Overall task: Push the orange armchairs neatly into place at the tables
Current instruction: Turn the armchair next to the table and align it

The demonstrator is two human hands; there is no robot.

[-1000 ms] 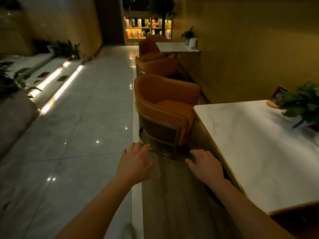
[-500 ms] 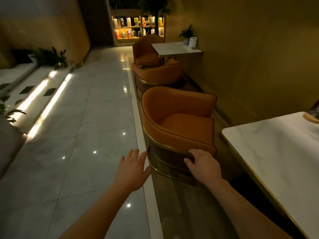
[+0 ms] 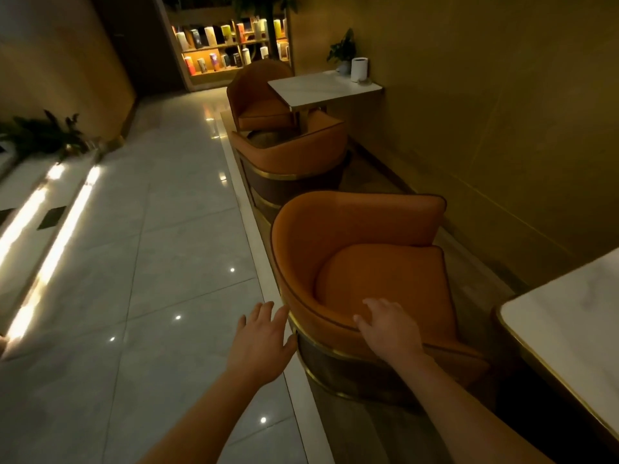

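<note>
The nearest orange armchair (image 3: 365, 262) is standing on the wood-toned strip of floor beside the yellow wall (image 3: 502, 112), its open seat facing toward the near marble table (image 3: 569, 333) at the right edge and well clear of it, not tucked under; the right hand (image 3: 385, 324) is lying flat on the curved top rim of the chair's near arm, fingers spread and draped over the padding rather than clenched, holding nothing else; the left hand (image 3: 264, 343) is hovering just beside the chair's outer shell, palm down, fingers released and splayed, its thumb close to the gold band (image 3: 321, 349) though contact cannot be told.

A second orange armchair (image 3: 291, 162) is sitting behind the first, its back turned this way, drawn up to the far marble table (image 3: 321, 90); a third armchair (image 3: 258, 95) is facing it from the table's other side.

On that far table a white cylindrical container (image 3: 359, 69) is standing near the wall, its contents not visible, just beside a small potted plant (image 3: 342, 50); a lit shelving unit (image 3: 231, 45) at the corridor's end is holding rows of upright coloured cylinders and boxes; a planter (image 3: 43, 135) along the left is carrying dark foliage above glowing light strips (image 3: 53, 246).
</note>
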